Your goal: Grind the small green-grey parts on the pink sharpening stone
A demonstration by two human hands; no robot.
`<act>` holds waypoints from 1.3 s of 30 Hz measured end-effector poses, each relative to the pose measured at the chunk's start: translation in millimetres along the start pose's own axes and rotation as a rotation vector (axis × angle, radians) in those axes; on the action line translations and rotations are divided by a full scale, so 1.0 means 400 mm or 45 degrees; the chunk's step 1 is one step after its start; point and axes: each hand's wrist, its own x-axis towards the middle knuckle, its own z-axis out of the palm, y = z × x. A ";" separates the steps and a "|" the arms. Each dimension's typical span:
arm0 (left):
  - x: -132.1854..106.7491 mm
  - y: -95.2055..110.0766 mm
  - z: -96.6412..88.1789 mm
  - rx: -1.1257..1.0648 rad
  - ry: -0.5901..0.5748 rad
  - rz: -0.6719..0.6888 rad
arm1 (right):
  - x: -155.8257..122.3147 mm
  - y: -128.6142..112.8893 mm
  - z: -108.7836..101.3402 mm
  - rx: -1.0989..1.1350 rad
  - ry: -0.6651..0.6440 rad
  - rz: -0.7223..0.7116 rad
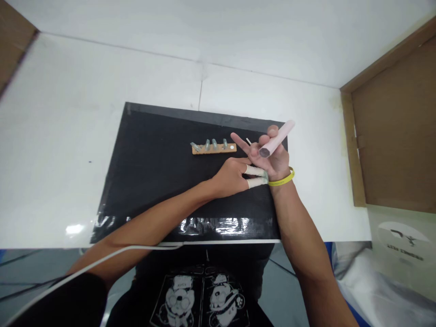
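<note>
My left hand (231,178) reaches across the black mat with white covers on two fingers. Between these covered fingertips it pinches a small grey-green nail tip (265,176), close against my right wrist. My right hand (272,156) is turned palm up, its fingers curled around a pale pink tube (278,138) with a dark end, one finger stretched out to the left. A thin white stick end (248,141) shows beside that hand; the rest of it is hidden. Left of it, a brown strip (233,150) carries several similar nail tips (214,145) standing along it.
The black mat (153,154) lies on a white table (61,136) with white walls behind. Brown wooden panels (395,118) border the right side. A white cable (112,256) runs over my left arm at the table's front edge. A yellow wristband (282,181) circles my right wrist.
</note>
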 end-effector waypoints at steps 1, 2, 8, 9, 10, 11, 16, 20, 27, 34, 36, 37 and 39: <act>0.000 0.000 0.000 0.000 -0.001 -0.002 | -0.001 0.000 0.002 0.002 0.000 0.002; 0.001 0.001 0.000 0.006 -0.003 -0.004 | -0.002 0.000 0.003 0.004 0.000 0.007; 0.001 -0.001 -0.002 0.069 -0.003 0.029 | -0.002 -0.002 0.004 0.017 -0.061 0.005; 0.001 -0.002 -0.002 0.073 0.004 0.051 | -0.001 -0.002 0.004 0.015 -0.076 -0.002; 0.000 -0.002 -0.002 0.076 0.009 0.072 | 0.000 -0.002 0.005 0.015 -0.087 -0.008; 0.000 -0.003 -0.003 0.079 0.009 0.086 | 0.000 -0.002 0.006 0.017 -0.093 -0.009; -0.003 -0.001 -0.002 0.084 -0.030 0.030 | -0.005 -0.008 0.010 0.004 -0.082 0.023; -0.004 -0.004 -0.002 0.051 -0.061 0.035 | -0.005 -0.012 0.007 -0.030 -0.100 0.026; -0.006 -0.013 0.003 0.155 -0.034 0.120 | 0.006 -0.010 -0.012 -0.054 -0.129 0.005; -0.017 -0.018 0.013 0.314 0.023 0.248 | 0.009 -0.007 -0.018 -0.088 0.044 -0.039; -0.017 -0.020 0.014 0.313 0.024 0.263 | 0.009 -0.008 -0.017 -0.064 0.019 -0.043; -0.017 -0.020 0.013 0.307 0.024 0.270 | 0.010 -0.008 -0.017 -0.051 0.002 -0.048; -0.015 -0.019 0.012 0.286 0.020 0.275 | 0.011 -0.008 -0.015 -0.035 -0.035 -0.058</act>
